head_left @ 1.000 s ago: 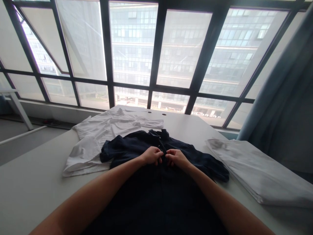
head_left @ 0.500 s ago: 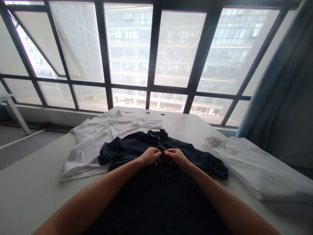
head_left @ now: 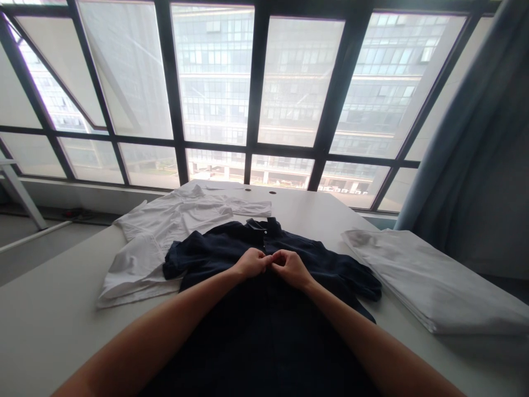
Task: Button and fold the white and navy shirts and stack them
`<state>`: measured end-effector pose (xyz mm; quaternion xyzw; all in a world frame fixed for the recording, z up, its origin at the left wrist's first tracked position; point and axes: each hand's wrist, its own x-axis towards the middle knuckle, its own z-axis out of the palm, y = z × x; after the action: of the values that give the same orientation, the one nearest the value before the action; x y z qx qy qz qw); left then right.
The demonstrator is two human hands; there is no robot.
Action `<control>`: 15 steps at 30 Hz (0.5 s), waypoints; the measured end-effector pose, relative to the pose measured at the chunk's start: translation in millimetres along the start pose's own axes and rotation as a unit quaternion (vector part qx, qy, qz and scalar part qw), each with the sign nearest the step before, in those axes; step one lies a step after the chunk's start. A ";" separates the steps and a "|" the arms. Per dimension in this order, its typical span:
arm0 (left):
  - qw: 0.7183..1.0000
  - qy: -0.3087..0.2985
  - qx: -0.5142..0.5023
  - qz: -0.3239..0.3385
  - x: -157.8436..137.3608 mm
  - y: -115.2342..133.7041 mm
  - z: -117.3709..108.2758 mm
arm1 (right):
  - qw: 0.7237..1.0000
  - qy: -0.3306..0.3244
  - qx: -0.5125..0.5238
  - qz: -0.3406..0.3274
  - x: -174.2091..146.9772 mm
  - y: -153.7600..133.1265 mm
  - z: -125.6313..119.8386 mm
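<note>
A dark navy short-sleeved shirt lies spread front side up on the table, its collar pointing away from me and small pale buttons showing below the collar. My left hand pinches the shirt's front placket near the middle of the chest. Right beside it, my right hand is closed in a pinch on the same placket, and the fingertips of both hands meet. The bit of cloth or button between the fingers is hidden. The shirt's lower part runs into shadow beneath my forearms.
A crumpled white shirt lies to the left, partly under the navy sleeve. Folded white cloth rests on the right of the white table. Behind the table are large windows, with a grey-blue curtain at right.
My hands have come together so that the fingertips touch, with the right thumb and fingers now curled in a rounder pinch. The view has shifted slightly.
</note>
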<state>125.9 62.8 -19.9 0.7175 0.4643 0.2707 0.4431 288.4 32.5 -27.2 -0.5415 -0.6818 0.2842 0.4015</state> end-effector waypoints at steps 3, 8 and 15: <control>1.000 0.004 -0.013 -0.006 -0.1 0.2 0.9 | 0.999 -0.021 0.028 0.016 0.8 -0.5 -3.2; 0.999 0.012 -0.008 0.034 -3.6 1.4 1.1 | 0.989 -0.075 0.084 0.098 4.5 -4.3 -10.0; 0.994 0.000 0.056 0.093 -7.6 1.8 -1.5 | 0.987 -0.097 0.051 0.118 5.4 -4.2 -11.0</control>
<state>122.2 56.2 -17.4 0.7816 0.4098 0.2841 0.3747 295.2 36.1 -16.7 -0.5667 -0.6335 0.4151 0.3246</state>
